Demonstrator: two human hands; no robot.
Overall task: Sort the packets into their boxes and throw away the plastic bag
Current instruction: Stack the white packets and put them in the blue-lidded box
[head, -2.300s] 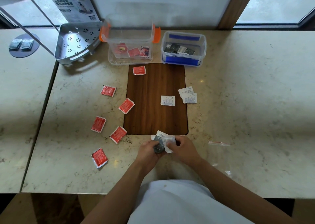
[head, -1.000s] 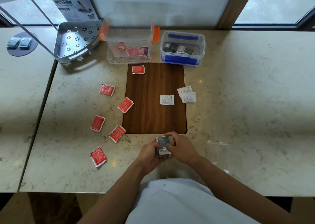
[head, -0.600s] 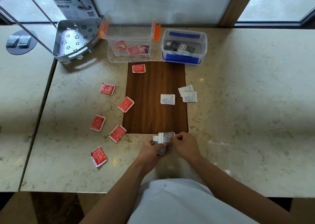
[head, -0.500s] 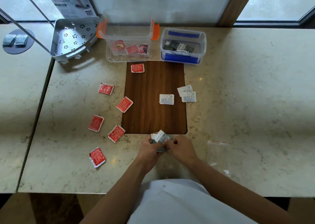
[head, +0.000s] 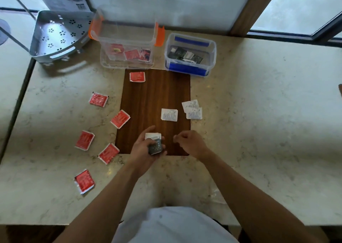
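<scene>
Grey-and-white packet stack (head: 154, 144) clutched in left hand (head: 143, 151); right hand (head: 192, 144) loosely curled, empty.

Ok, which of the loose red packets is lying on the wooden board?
The red packet at the board's far left corner, just before the orange-latched box. The other loose red ones lie on the marble, one overlapping the board's left edge.

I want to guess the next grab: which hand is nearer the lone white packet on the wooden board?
Right. The right hand sits just below and right of the lone white packet; the left hand, gripping a packet stack, is lower-left.
</scene>
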